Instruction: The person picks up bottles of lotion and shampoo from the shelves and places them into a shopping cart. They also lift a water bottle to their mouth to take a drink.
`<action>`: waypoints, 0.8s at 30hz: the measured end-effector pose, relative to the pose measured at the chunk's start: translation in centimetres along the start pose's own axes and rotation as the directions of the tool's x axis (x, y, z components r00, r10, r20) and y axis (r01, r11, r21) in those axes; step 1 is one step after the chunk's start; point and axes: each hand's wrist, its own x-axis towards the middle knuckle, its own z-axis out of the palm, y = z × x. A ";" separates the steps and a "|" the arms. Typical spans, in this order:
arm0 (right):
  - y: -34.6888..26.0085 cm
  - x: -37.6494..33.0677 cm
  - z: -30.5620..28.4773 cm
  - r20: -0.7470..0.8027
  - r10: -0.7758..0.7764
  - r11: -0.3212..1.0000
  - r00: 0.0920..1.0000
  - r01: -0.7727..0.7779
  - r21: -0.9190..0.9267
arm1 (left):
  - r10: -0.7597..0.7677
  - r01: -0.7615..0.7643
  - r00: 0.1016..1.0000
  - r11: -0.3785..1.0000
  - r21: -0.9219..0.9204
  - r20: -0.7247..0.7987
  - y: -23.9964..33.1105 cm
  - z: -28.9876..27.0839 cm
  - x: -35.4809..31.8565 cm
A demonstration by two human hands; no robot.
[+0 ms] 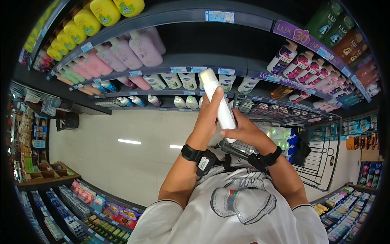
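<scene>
Here, left hand [209,113] and right hand [246,131] clasp a white bottle [226,115], blue labels [178,69] beyond

Surfaces: mostly smooth plastic, with metal, cloth, tile and wood.
White bottle [226,113]: smooth plastic by look, soft sheen; its pale cap [208,76] also plastic, smooth. Shirt [243,225]: matt woven or knit cloth, creased, printed front. Wrist strap [191,153]: black, matt, fabric-like. Cart [323,152]: thin metal wire, dark finish. Yellow bottles [86,22]: glossy opaque plastic; lilac bottles [145,49]: smooth plastic, softer sheen. Shelf edge [166,18]: dark, smooth, likely painted metal. Floor [118,162]: polished tile, mirroring lamps as bright streaks. Compartment tray [61,178]: brown, wood-like.
</scene>
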 end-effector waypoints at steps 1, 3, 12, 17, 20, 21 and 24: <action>0.5 0.6 -0.3 0.012 -0.027 0.999 1.000 0.027 -0.025 | 0.002 -0.001 0.998 1.000 -0.009 0.064 0.3 -0.8 0.3; 1.2 1.4 -0.9 0.120 -0.049 0.955 0.992 0.011 0.298 | -0.027 0.031 0.985 0.999 -0.022 0.169 1.6 -2.4 1.2; 2.4 7.1 -1.4 0.288 -0.081 0.733 0.954 -0.139 0.666 | -0.163 0.194 0.959 0.974 -0.115 0.234 3.7 -6.3 6.1; 1.5 11.5 -2.1 -0.064 -0.056 0.957 0.996 0.071 0.280 | 0.011 -0.028 0.996 0.983 0.183 0.092 6.7 -8.8 11.9; 1.0 13.3 -2.8 -0.088 -0.033 0.958 0.996 0.057 0.282 | 0.192 -0.204 0.979 0.908 0.367 0.068 9.3 -9.9 15.7; 0.4 13.6 -2.8 -0.113 -0.021 0.957 0.993 0.053 0.287 | 0.223 -0.230 0.973 0.888 0.399 0.065 10.0 -10.6 17.2; -0.5 15.3 -2.9 -0.145 -0.022 0.971 0.989 0.056 0.234 | 0.297 -0.311 0.949 0.833 0.458 0.104 12.3 -11.5 20.3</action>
